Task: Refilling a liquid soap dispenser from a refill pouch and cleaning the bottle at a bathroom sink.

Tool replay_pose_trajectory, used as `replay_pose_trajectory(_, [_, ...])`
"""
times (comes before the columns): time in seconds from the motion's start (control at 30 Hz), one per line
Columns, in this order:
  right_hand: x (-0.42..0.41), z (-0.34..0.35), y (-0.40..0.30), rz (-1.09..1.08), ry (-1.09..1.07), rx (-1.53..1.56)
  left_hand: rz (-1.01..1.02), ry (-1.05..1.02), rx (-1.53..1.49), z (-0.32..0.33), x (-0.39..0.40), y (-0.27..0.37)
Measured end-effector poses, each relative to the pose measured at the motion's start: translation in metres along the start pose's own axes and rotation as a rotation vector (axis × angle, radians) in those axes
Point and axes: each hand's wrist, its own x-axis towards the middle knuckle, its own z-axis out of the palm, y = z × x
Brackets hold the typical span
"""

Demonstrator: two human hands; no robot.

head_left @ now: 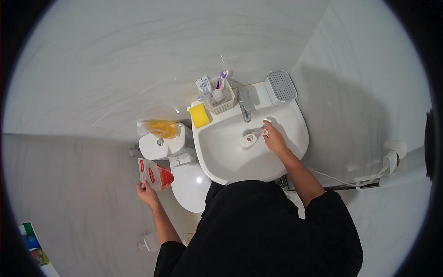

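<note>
My left hand (147,193) holds a red and clear refill pouch (155,175) by its corner, out to the left beside the toilet. Over the right part of the white washbasin (221,166), my right hand (273,136) has its fingers on a white pump head (264,132) with a thin tube. A white bottle (248,140) with an uncovered neck stands in the basin near the drain, just left of that hand. The tube's far end lies close to the bottle; whether they touch, I cannot tell.
A grey faucet (244,104) stands behind the basin, between a basket (221,107) of toothbrushes and tubes and a grey-lidded container (282,86). A yellow sponge (199,116) lies on the rim. A pouch of orange liquid (162,128) rests on the toilet tank (148,147).
</note>
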Motion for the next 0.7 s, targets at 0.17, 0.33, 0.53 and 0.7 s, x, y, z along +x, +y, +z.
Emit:
replay_pose_trajectory(0.17, [0.003, 0.005, 0.021, 0.084, -0.024, -0.111, -0.059, -0.036, -0.033, 0.003, -0.015, -0.007])
replay_pose_trajectory(0.33, [0.012, 0.004, 0.013, 0.068, -0.057, -0.362, -0.082, -0.058, -0.028, -0.006, -0.017, -0.023])
replay_pose_trajectory(0.53, [0.023, 0.009, 0.013, -0.109, -0.056, -0.661, -0.118, -0.079, -0.024, -0.006, -0.033, -0.012])
replay_pose_trajectory(0.7, [0.034, 0.016, 0.005, -0.193, -0.114, -0.799, -0.138, -0.069, -0.006, -0.011, -0.042, -0.02])
